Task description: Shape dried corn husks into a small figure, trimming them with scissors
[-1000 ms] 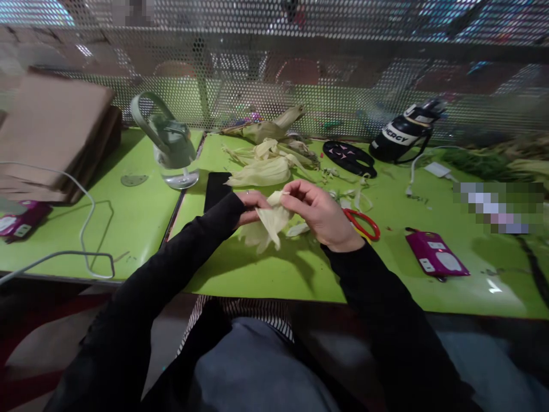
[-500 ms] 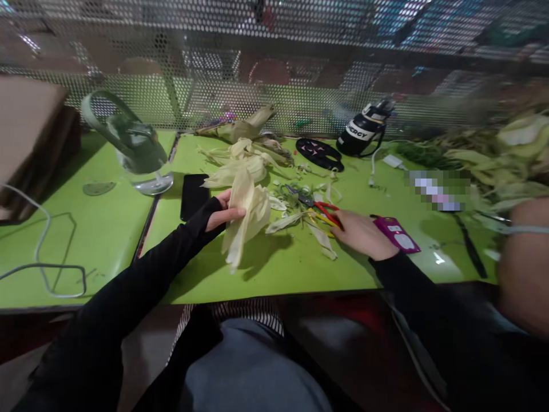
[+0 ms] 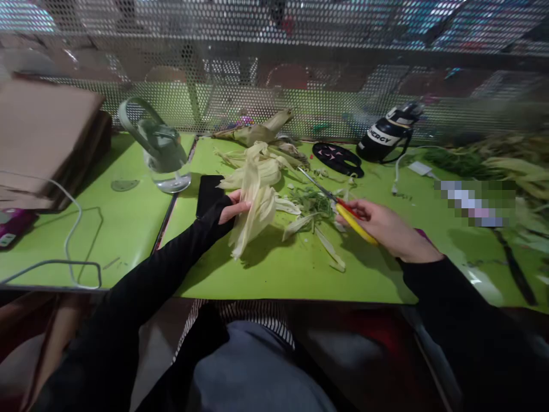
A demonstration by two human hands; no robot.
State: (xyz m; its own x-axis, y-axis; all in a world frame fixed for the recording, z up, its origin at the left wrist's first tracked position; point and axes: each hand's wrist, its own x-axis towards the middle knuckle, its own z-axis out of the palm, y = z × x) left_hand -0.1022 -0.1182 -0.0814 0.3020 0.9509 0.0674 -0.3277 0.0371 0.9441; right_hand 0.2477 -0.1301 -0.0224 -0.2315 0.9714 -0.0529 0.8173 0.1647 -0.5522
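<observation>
My left hand is closed on a bundle of pale corn husks, holding it upright over the green table. My right hand grips scissors with red and yellow handles; their blades point up and left toward the husks. Trimmed husk strips and green scraps lie between both hands. More husks are piled behind the bundle.
A black phone lies left of the husks. A glass jug with a green lid stands further left, by brown paper bags and a white cable. A black pouch, a black disc and greenery sit at the back right before a perforated metal screen.
My right hand let go of the husks, reached right to the scissors and has lifted them toward the bundle. My left hand now holds the husks alone.
</observation>
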